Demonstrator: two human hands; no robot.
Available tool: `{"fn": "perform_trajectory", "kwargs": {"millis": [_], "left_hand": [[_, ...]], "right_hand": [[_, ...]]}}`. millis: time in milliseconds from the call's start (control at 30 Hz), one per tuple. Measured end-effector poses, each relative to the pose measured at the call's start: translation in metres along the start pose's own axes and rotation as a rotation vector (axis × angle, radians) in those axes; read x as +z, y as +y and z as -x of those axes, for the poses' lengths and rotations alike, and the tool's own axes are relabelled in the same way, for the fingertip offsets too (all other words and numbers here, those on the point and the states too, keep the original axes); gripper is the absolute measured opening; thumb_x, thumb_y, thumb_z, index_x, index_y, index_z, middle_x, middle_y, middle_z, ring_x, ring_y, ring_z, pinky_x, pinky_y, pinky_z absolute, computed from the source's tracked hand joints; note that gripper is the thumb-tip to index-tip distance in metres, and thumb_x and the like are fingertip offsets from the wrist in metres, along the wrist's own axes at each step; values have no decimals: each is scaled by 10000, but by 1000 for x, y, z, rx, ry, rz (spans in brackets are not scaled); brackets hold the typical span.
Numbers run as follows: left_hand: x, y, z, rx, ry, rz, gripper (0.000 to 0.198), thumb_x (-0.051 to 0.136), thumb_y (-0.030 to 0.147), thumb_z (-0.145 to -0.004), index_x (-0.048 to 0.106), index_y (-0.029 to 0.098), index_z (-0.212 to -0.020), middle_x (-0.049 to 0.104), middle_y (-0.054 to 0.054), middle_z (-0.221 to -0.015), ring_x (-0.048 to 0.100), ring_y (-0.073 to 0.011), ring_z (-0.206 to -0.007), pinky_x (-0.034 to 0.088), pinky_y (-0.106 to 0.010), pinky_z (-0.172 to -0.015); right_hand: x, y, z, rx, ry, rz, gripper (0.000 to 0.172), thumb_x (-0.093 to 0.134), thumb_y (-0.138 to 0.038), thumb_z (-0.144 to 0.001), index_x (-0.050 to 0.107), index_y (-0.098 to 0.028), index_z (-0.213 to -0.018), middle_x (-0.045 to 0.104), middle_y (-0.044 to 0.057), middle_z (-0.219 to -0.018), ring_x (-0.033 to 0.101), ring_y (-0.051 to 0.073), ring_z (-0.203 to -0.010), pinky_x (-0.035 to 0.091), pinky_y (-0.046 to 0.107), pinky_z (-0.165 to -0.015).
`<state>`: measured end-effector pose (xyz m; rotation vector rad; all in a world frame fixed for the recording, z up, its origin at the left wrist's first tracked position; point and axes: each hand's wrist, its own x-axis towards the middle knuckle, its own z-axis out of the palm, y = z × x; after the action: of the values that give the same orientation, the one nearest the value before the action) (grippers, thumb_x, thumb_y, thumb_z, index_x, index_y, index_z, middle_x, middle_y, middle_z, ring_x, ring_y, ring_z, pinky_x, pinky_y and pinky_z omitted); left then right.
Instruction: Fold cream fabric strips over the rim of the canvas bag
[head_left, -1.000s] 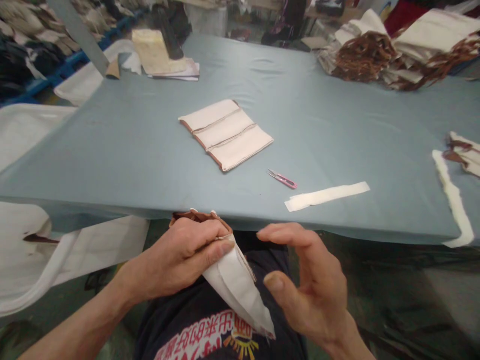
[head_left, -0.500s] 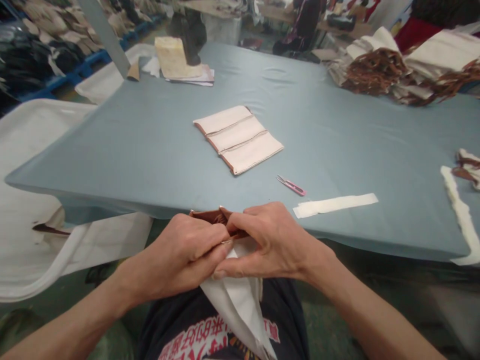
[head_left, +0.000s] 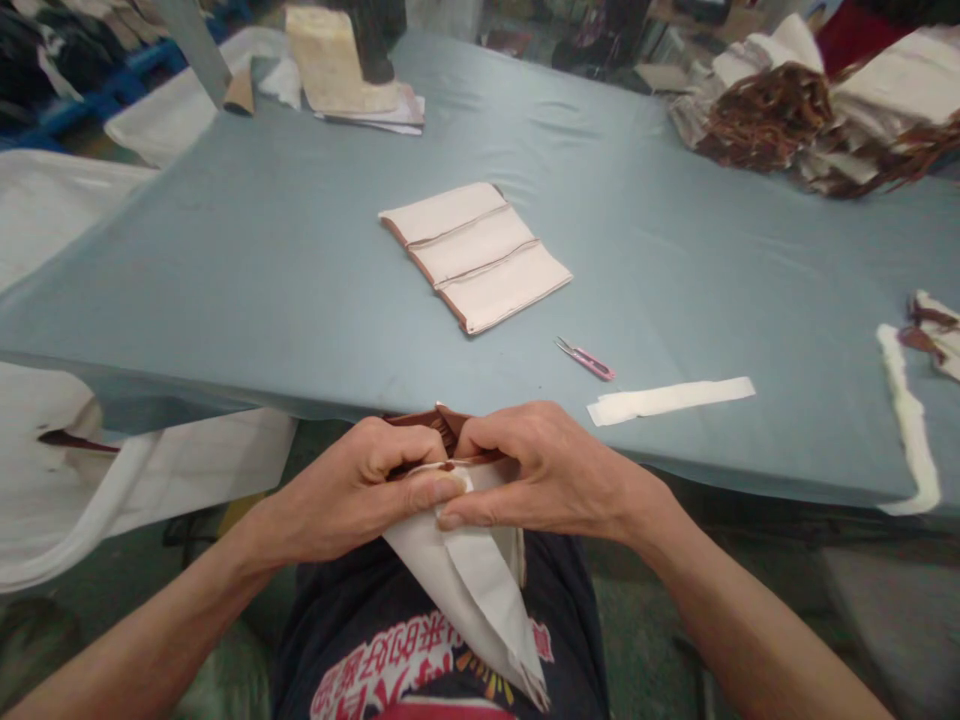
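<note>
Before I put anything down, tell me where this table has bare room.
Bare: the table left of the seamed panel; also right of that panel, between cloth pile and white strip. Crowded: the far right, under the pile; around the strip and pink snips; by the near edge, where left hand and right hand grip folded cloth.

head-worn view | faces forward, downward | left hand point(head_left: 352, 490), right hand point(head_left: 551, 475) close | table point(head_left: 285, 270) beyond

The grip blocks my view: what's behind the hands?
Just behind the left hand and right hand, a brown part of the held cloth shows, with the table beyond. Whatever the hands directly cover cannot be seen.
</note>
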<state>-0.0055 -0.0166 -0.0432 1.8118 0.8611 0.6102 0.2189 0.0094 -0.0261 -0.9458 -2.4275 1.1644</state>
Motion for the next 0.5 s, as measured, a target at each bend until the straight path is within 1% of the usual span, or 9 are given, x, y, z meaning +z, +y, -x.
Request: {"fn": "perform_trajectory", "kwargs": {"millis": [67, 167, 267, 333, 433, 500], "left_hand": [[0, 2, 1, 19, -6, -28, 344, 516, 240, -1010, 540, 160, -676, 470, 77, -642, 399, -48, -551, 313, -161, -502], [1, 4, 1, -11, 37, -128, 223, 528, 209, -1008, 654, 164, -829, 596, 68, -687, 487, -52, -571, 343, -165, -521], [4, 7, 2, -37, 96, -192, 168, 552, 203, -998, 677, 179, -889, 627, 73, -686, 510, -54, -554, 350, -169, -514], [5, 9, 3, -22, 110, -214, 156, 550, 200, -1005, 683, 194, -923, 670, 69, -738, 565, -54, -585, 388, -159, -544], [7, 12, 5, -1, 120, -287, 146, 536, 192, -1024, 679, 225, -1020, 735, 62, -866, 667, -62, -697, 452, -148, -646], [9, 14, 7, 9, 146, -364, 142, 526, 196, -1035, 660, 234, -1063, 749, 53, -910, 706, -82, -756, 475, -162, -690]], "right_hand": [[-1, 1, 0, 5, -6, -23, 412, 845, -445, -850, 571, -172, -709, 454, -92, -629, 351, 65, -563, 232, 230, -566], [-4, 2, 2, 24, -14, -32, 331, 799, -353, -894, 585, -166, -725, 457, -88, -629, 360, 65, -558, 241, 233, -569], [-7, 1, 4, 59, -36, -73, 223, 727, -267, -931, 627, -159, -764, 519, -69, -647, 424, 72, -574, 264, 232, -580], [-8, 1, 5, 73, -39, -91, 177, 700, -228, -933, 650, -157, -778, 550, -60, -655, 451, 76, -586, 271, 233, -585], [-4, 2, 4, 89, -5, -107, 140, 674, -169, -899, 660, -158, -760, 531, -65, -639, 444, 72, -576, 274, 230, -584], [1, 4, 4, 106, 37, -154, 140, 655, -155, -874, 654, -160, -734, 513, -71, -620, 433, 68, -560, 284, 224, -579]]}}
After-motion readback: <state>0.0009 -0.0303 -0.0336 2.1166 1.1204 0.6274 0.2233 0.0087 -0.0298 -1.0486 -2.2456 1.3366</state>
